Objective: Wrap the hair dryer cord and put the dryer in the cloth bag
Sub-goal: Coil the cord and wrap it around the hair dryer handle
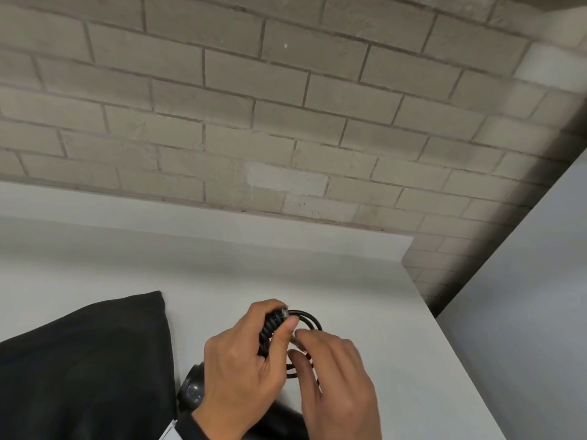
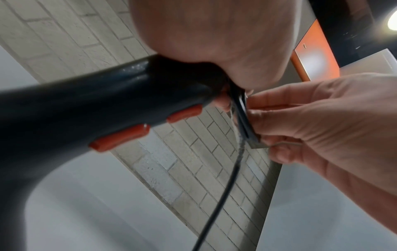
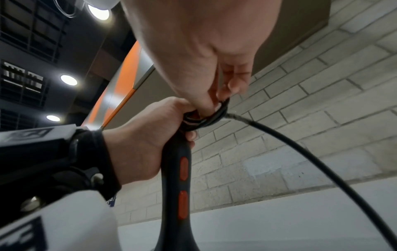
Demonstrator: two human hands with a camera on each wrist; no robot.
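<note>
The black hair dryer (image 1: 190,390) lies low over the white table, its handle with two orange buttons (image 2: 120,137) pointing away from me. My left hand (image 1: 281,314) grips the end of the handle (image 3: 174,169), over several turns of black cord wound there. The cord (image 1: 313,322) forms loose loops to the right of that hand, and one strand (image 3: 300,149) trails down. My right hand (image 1: 297,344) pinches the cord (image 2: 242,118) right at the handle's end, thumb against fingers. The black cloth bag (image 1: 82,360) lies flat to the left.
A pale brick wall (image 1: 254,106) rises behind the table (image 1: 365,281). The table's right edge runs diagonally, and beyond it stands another white surface (image 1: 524,296). A wrist-worn camera mount (image 3: 43,152) sits on my left forearm.
</note>
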